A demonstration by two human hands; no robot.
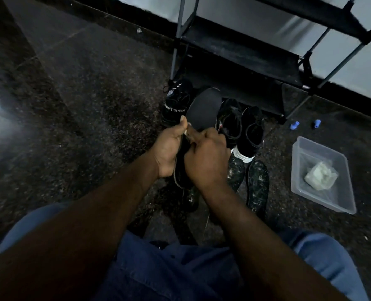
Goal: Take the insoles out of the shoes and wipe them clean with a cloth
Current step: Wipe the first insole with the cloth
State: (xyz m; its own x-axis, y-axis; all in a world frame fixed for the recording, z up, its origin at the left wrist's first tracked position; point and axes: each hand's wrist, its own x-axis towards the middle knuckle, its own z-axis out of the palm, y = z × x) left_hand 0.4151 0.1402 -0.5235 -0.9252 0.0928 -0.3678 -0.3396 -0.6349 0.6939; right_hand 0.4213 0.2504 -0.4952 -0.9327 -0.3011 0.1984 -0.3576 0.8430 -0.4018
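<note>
Down by the black metal shoe rack (241,59) and the clear plastic tub (345,205), three black shoes (230,120) wait on the dark floor. The left hand (169,148) grips a fourth dark shoe (181,170) while the right hand (206,161) seems to pinch the dark grey insole (204,109), which stands half out of it. Two speckled, dirty insoles (257,185) already lie out, yet wiping looks unstarted: the pale crumpled cloth (320,175) sits in the tub.

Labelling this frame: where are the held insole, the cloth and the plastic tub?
insole (205,107): head view, its dark top face.
cloth (320,175): head view, middle of the wad.
plastic tub (295,166): head view, its left wall.
</note>
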